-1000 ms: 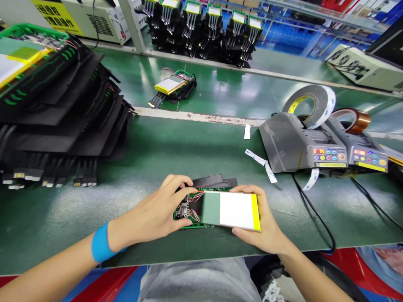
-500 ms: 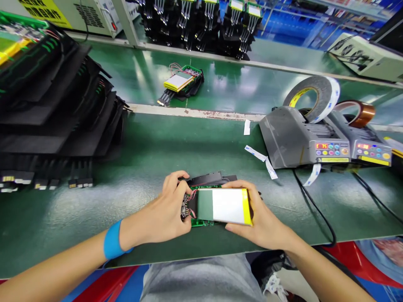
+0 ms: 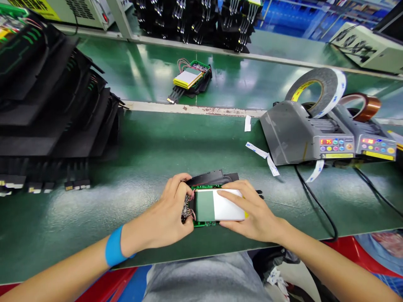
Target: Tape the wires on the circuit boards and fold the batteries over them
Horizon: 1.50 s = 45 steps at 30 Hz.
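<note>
A flat battery pack (image 3: 227,206), white and green with yellow at its right end, lies on a green circuit board (image 3: 206,224) near the bench's front edge. My left hand (image 3: 172,206) is wrapped round the board's left end, fingers at the far side and thumb at the near side; thin red wires show beside it. My right hand (image 3: 251,208) lies over the battery pack's right part, with fingertips on its top face and the thumb along its near edge. Behind the board is a black casing piece (image 3: 214,178), partly hidden by my hands.
Black panels (image 3: 53,121) with ribbon ends are stacked at left. A similar board assembly (image 3: 191,77) sits on the ledge. Two tape dispensers (image 3: 292,134) stand at right, cables trailing below. White liner strips (image 3: 256,149) lie beside them. Black parts (image 3: 189,21) fill the back shelf.
My right hand has moved from the battery pack's right end onto its top face. The pack now lies flatter over the board. My left hand keeps its hold; the view has shifted slightly.
</note>
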Motion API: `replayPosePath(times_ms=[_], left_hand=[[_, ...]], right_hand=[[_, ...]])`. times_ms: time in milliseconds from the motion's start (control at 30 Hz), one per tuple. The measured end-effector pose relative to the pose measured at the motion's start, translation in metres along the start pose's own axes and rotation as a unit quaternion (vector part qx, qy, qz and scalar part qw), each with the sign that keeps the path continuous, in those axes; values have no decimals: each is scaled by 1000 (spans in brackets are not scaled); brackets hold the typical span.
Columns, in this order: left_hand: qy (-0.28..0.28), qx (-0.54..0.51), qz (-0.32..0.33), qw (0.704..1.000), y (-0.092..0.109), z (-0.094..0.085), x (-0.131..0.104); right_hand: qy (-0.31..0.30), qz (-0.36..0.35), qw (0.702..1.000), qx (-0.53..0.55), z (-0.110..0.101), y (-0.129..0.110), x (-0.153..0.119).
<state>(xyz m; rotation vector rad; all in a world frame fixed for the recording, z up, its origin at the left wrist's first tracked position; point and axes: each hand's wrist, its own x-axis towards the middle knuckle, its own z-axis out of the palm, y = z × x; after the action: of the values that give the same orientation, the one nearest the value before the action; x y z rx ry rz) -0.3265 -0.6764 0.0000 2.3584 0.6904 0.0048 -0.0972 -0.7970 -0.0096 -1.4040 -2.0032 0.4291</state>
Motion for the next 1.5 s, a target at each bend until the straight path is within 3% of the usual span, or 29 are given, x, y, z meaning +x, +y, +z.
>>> replayPosePath(times_ms=[333, 833, 967, 1067, 1200, 1500], left_hand=[[-14, -64, 27, 997, -2, -5, -1], [-5, -65, 29, 997, 0, -3, -3], [21, -76, 24, 997, -1, 3, -6], [96, -44, 17, 994, -7, 9, -13], [170, 47, 101, 979, -16, 13, -19], [125, 110, 270, 948, -31, 2, -13]], right_hand=[[12, -1, 1000, 21, 7, 2, 2], [-21, -35, 998, 42, 1, 12, 10], [-20, -29, 999, 38, 2, 11, 10], [-13, -36, 999, 35, 2, 11, 9], [-11, -38, 999, 35, 2, 11, 9], [-16, -32, 999, 39, 1, 11, 10]])
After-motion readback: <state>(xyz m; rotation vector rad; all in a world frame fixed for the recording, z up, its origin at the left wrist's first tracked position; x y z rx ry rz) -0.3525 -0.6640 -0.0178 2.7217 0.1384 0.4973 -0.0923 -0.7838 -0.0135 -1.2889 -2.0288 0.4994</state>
